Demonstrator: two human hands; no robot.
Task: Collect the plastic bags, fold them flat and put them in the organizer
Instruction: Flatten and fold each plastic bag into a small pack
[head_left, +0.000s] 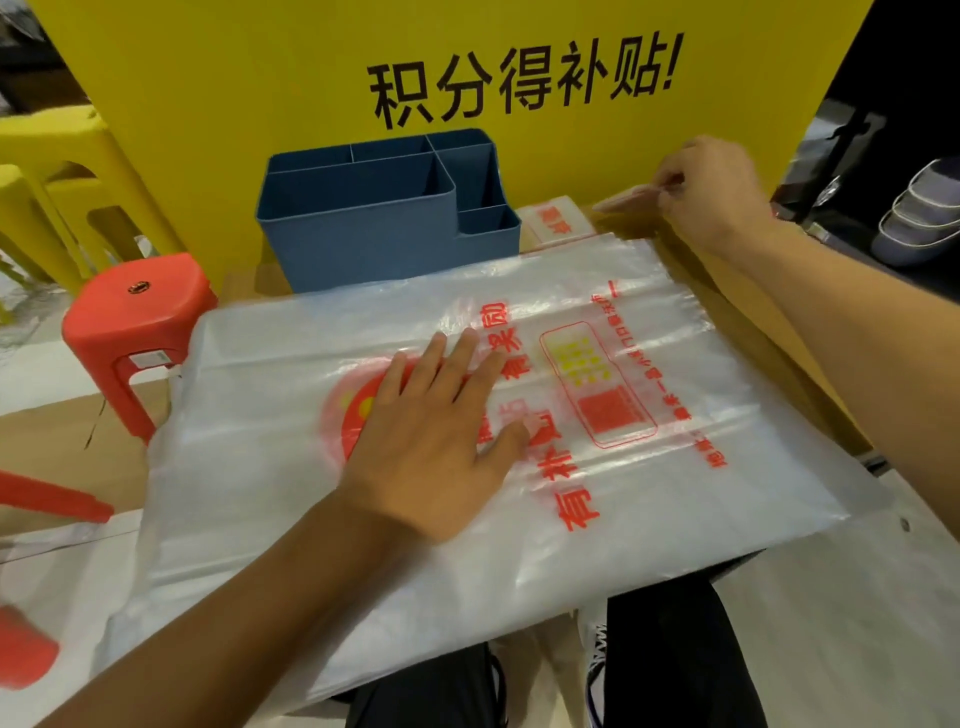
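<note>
We press our left hand (441, 436), fingers spread, flat on the plastic bag (291, 467); behind it, beside the blue organizer (374, 228), our right hand (711, 192) pinches its handle. A red stool (140, 322) stands left.

The plastic bag (571, 519) hides most of the counter (727, 291); the small red print at its right looks blurred, perhaps unreadable.

bright, even light; blurred edges

A brown cardboard surface (748, 291) carries the blue organizer (363, 234) and a spread plastic bag (291, 457).
</note>
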